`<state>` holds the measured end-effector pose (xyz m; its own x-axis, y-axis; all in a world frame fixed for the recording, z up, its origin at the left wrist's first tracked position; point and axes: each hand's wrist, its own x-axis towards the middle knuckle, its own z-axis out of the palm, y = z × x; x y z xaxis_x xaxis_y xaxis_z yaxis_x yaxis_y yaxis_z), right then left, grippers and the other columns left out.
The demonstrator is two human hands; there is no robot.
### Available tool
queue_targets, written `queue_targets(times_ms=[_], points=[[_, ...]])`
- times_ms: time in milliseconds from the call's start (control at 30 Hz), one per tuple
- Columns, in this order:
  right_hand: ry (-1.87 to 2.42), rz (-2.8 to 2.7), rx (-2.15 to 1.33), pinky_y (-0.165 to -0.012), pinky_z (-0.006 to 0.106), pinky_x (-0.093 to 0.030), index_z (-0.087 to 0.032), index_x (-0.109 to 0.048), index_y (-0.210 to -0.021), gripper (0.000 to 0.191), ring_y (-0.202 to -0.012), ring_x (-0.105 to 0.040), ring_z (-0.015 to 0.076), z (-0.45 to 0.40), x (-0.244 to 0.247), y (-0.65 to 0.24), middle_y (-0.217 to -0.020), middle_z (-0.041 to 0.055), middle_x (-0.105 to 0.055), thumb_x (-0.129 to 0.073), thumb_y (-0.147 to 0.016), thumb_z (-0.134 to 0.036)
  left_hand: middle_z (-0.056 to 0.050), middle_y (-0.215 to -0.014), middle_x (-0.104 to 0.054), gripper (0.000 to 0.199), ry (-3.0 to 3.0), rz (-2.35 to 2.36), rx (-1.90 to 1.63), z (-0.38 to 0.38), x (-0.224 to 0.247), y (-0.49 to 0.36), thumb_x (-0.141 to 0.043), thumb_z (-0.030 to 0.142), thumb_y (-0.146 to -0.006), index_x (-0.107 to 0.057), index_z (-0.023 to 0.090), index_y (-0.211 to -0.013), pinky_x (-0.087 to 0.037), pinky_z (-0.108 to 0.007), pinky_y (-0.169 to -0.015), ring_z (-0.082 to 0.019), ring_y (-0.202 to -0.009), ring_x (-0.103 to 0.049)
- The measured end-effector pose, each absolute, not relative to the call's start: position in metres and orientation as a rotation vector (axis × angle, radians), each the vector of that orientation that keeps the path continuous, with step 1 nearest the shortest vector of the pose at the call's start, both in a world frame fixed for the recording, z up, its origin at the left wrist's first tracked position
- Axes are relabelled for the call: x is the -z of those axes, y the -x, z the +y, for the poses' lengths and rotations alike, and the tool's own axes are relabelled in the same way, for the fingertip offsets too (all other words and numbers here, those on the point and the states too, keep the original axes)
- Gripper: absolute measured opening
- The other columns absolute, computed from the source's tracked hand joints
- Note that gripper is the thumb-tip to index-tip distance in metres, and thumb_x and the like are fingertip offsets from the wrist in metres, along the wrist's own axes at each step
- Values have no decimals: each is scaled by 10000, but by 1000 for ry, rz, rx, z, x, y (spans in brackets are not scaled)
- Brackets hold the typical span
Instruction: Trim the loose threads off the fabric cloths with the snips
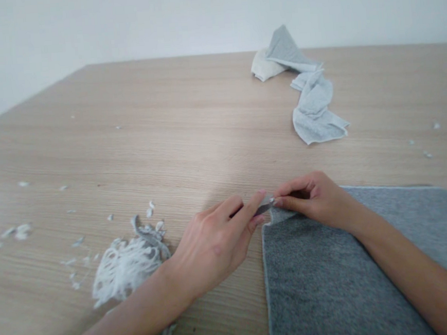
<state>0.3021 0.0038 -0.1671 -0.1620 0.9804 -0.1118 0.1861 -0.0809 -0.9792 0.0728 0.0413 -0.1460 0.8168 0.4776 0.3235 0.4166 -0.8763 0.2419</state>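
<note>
In the lower centre, the left hand (216, 243) grips a slim tool (264, 207); the right hand (319, 198) pinches the gray cloth's (320, 268) edge.

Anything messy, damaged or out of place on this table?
Mostly untidiness: a tangled heap of white and grey threads by the left hand, small white fluffy bits strewn around it, and crumpled light grey cloth scraps beyond the right hand. The large grey fabric sheet shows no clear damage.
</note>
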Motion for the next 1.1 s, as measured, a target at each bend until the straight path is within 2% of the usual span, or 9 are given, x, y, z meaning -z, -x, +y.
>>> queue_targets(times_ms=[167, 767, 967, 1100], points=[[1330, -1439, -1330, -517, 229, -380, -179, -808, -812, 201, -565, -530, 109, 4, 168, -303, -648, 9, -685, -730, -809, -364, -7, -805, -602, 390, -2756, 700, -575, 42, 148, -72, -488, 293, -1030, -508, 163, -1397, -487, -258, -556, -135, -647, -587], [1339, -1458, -1299, -532, 243, -445, -196, -805, -795, 213, -617, -600, 140, 4, 168, -303, -702, 28, -733, -723, -812, -392, 2, -781, -605, 360, -2861, 677, -597, 39, 148, -75, -485, 273, -1030, -525, 149, -1366, -484, -241, -524, -115, -589, -559], [1329, -1422, -1331, -504, 233, -403, -188, -807, -795, 161, -562, -563, 118, 4, 165, -302, -667, 19, -723, -731, -791, -330, 2, -773, -612, 363, -2933, 694, -610, 39, 147, -74, -504, 278, -1025, -525, 148, -1363, -484, -244, -526, -123, -602, -575], [1327, -1403, -1336, -487, 224, -382, -182, -806, -781, 179, -548, -540, 108, 4, 165, -302, -646, 15, -707, -745, -778, -350, 5, -760, -611, 352, -2962, 692, -630, 39, 147, -75, -488, 289, -1033, -530, 150, -1354, -473, -226, -527, -113, -602, -568]])
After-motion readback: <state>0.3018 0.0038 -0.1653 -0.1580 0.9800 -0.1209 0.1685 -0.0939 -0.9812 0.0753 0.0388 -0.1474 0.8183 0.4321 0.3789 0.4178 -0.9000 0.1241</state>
